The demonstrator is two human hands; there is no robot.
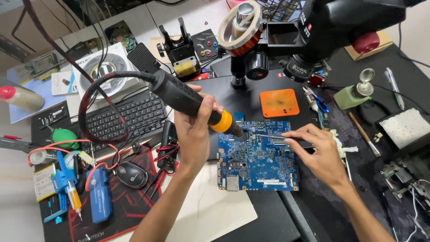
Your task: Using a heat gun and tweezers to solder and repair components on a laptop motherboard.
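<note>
Two hands work over the blue circuit board (258, 156) on the worktop (215, 210): left hand (195, 130), grip wrapped around the hot-air tool (188, 99), nozzle at the board's top edge; right hand (319, 151) pinching tweezers (268, 136) beside it. Part not yet lifted.

One circuit board (257, 154) (blue), two hands (195, 130)

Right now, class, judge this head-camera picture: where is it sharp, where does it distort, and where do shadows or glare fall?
Head view: even, soft light; the blue rectangular circuit board and both hands are sharp; the black microscope head looms large and bowed at the top edge; the white round-cornered mat is bright but not blown out; only faint shadows lie under the forearms.
</note>
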